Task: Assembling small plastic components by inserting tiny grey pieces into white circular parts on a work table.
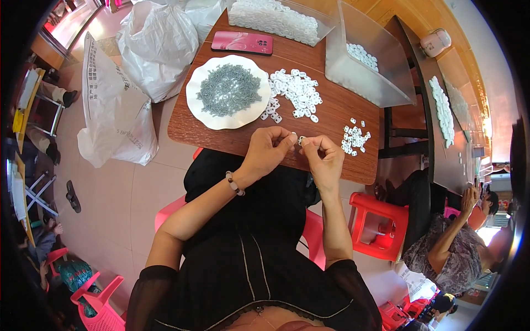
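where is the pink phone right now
In the head view, the pink phone lies toward the far left of the table, just beyond the scalloped white plate and beside a clear box.

The wood-grained tabletop has a soft sheen. White pieces look like smooth plastic; to their left, a glossy plate. The far right bin is cloudy plastic, the far left sack crinkled plastic, the right stool shiny plastic.
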`<state>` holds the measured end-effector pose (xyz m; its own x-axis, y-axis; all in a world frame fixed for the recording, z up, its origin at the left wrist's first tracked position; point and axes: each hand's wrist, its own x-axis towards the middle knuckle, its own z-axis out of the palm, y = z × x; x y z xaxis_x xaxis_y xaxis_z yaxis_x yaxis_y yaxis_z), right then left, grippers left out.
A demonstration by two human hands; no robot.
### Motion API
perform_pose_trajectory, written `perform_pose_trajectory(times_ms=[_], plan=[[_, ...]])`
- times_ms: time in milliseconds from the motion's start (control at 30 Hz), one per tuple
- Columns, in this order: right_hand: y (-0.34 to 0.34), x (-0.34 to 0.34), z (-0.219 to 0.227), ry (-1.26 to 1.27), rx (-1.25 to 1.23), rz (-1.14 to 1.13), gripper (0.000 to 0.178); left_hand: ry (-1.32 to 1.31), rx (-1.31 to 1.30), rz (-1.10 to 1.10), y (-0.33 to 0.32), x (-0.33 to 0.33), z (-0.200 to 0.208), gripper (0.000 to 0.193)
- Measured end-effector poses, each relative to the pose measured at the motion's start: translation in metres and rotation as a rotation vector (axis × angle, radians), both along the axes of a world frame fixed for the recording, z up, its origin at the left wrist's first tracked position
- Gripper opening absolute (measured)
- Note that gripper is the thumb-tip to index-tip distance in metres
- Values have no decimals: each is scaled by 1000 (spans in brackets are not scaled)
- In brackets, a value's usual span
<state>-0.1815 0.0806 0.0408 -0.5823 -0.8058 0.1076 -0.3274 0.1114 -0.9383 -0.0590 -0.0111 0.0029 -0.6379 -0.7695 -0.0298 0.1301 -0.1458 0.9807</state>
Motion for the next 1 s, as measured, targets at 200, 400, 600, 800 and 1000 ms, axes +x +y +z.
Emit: perform_pose_trajectory(times_ms=[200, 400, 600, 800, 1000], plan=[[0, 1, 0, 9, -6, 7, 14, -20, -51, 14, 1, 1, 2, 17], [-1, 2, 2, 1, 21, 17, 14, -57, -129, 31, 1, 3, 11, 15], [0, 7, 4, -6, 36, 21, 15, -63, -145, 52, 3, 2, 9, 13], [1, 8, -4, -12, 21, -3, 15, -61, -110, 67, 7, 0, 8, 13], [-1, 12, -6, -71, 33, 7, 16, -86, -116, 90, 8, 0, -4, 12]])
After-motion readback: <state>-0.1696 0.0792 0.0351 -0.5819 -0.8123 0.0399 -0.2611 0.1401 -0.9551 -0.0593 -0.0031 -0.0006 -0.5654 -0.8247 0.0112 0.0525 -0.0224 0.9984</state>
